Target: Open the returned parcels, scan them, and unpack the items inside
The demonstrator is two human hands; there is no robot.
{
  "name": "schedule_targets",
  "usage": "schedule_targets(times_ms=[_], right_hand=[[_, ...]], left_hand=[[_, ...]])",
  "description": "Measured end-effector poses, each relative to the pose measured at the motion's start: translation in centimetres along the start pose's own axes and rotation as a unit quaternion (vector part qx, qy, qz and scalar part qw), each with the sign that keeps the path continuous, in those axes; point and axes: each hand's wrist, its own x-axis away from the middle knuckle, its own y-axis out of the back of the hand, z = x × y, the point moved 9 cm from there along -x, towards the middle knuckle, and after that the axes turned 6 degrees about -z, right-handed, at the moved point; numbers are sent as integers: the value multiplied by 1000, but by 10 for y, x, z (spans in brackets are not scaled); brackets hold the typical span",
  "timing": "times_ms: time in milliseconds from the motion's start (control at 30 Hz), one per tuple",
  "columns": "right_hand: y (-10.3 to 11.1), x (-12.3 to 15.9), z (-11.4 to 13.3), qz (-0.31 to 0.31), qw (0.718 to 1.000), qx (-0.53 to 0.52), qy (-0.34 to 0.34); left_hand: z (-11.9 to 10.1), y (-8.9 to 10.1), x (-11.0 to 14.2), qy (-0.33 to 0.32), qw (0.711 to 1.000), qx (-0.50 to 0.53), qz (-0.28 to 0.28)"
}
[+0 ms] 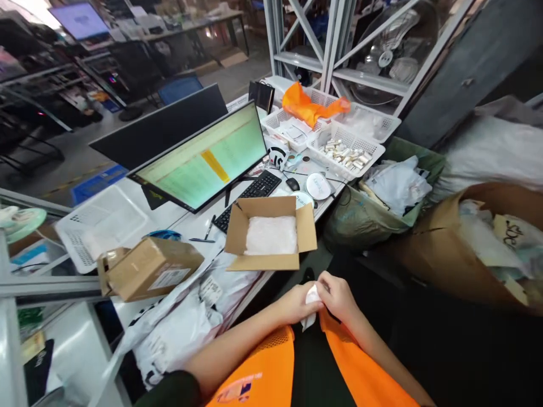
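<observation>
Close to my body, my left hand (298,305) is closed around a small crumpled white piece, perhaps paper or tissue (311,295). Its lower end sticks out below my fingers. My right hand (338,294) meets the left one and pinches the same white piece near its top. Just beyond both hands, an open cardboard box (265,262) stands at the desk edge with its flaps spread. White wrapping material (271,234) fills the inside of this box, and whatever lies under it is hidden.
A monitor (203,161), keyboard (263,185) and mouse (292,183) stand behind the box. To the left are a taped carton (156,265) and white mailing bags (182,322). White baskets (345,152) stand at the back right, near a filled green sack (352,217) and a large carton (432,237).
</observation>
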Motion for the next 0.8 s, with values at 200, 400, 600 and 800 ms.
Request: schedule_targets(times_ms=[200,400,600,800], right_hand=[[70,-51,-49,-7,999,-44,-22],[116,-87,-45,-13,994,-105,11],[145,-95,-56,-40,995,-96,-13],[136,-84,-111,-47,982,-147,-105]], left_hand=[[-46,-6,-92,4,999,38,37],[-68,1,-134,11,988,153,32],[-79,-8,-157,61,971,223,67],[-57,10,-155,93,961,259,-15]])
